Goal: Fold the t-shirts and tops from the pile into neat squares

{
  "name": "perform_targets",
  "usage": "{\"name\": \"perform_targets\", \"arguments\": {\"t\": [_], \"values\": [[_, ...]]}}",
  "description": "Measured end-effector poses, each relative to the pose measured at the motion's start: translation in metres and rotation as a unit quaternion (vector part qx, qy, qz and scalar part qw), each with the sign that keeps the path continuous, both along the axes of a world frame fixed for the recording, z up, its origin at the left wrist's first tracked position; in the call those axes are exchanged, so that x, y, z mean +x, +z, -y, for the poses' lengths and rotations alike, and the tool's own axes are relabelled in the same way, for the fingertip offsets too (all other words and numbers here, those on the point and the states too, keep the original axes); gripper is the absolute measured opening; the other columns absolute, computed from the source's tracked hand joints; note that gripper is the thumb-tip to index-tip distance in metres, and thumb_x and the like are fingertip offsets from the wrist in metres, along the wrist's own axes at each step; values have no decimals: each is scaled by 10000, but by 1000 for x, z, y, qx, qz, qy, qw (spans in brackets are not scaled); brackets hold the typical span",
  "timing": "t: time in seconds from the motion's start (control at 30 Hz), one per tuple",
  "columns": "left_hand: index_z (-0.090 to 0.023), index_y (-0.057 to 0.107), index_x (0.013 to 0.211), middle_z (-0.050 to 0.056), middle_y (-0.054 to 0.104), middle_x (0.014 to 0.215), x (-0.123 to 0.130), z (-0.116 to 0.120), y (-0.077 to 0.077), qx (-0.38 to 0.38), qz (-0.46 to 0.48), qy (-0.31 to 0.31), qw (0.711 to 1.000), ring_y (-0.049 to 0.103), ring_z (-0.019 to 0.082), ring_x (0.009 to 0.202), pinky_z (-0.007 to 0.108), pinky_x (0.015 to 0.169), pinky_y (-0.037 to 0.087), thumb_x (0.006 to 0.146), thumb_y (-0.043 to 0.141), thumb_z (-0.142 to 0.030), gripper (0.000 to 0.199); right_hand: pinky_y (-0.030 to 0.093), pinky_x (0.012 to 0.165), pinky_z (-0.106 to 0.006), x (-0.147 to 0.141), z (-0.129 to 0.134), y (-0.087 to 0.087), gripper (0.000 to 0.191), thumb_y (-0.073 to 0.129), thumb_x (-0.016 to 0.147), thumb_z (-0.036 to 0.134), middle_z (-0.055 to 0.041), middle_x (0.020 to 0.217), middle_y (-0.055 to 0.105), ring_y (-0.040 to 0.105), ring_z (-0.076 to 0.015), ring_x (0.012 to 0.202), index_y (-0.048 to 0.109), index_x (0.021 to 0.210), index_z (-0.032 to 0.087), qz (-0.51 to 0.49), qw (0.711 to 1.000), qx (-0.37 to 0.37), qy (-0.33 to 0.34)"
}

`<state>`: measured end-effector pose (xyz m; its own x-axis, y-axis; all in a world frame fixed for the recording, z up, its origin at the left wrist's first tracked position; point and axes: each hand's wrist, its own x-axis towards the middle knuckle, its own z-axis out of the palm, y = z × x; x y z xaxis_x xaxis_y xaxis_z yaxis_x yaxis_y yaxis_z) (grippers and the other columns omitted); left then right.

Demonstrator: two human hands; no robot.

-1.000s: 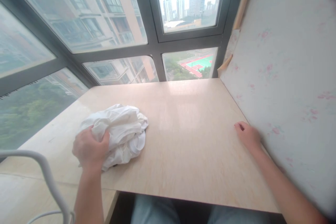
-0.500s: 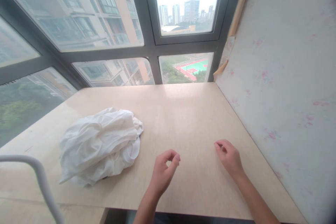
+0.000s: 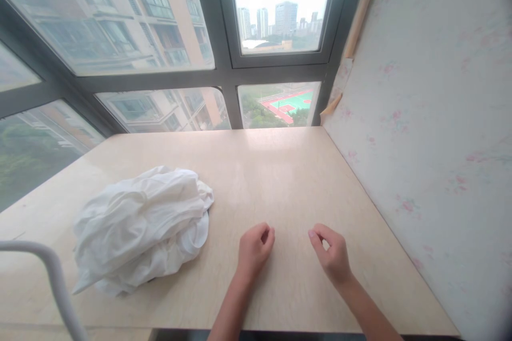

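My left hand is over the near middle of the pale wooden tabletop, its fingers curled in and the thumb against them. Nothing shows in it. To its right, a short gap away, my right hand is curled the same way, thumb and fingertips together, with a small opening between them and no object visible. A crumpled heap of white cloth lies on the tabletop left of my left hand, apart from both hands. A bit of something dark peeks out under the cloth's edge.
A curved white tube stands at the lower left. Grey-framed windows border the back and left. A flower-patterned papered wall runs along the right, its wallpaper peeling near the window. The tabletop's front edge crosses the bottom.
My right hand has moved left, closer to my left hand, which has turned slightly and curled more tightly. The view has shifted a little; the white cloth stays put on the tabletop.
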<state>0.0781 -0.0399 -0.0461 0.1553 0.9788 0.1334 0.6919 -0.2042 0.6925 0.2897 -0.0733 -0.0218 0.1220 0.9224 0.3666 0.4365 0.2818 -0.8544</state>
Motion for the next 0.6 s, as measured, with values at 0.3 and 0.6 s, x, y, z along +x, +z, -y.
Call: {"name": "perform_targets", "arguments": {"t": [0.3,0.6], "values": [[-200,479,649,-17,513,609,0,1,0,3,-3,2,1000,445,131,584,262,581,294,932,441,-392,344,202,487,-256,-23,-21,-14,430,456,915,357,50,532,250,263,-93,500,210,587,226,-9,997,-42,59],[-193,473,652,-19,501,608,1,1,0,-3,16,1,1000,432,123,585,256,584,289,934,453,-389,344,251,520,-250,-29,-24,-44,404,482,916,340,49,535,364,343,-95,518,292,582,213,78,993,-68,62]]}}
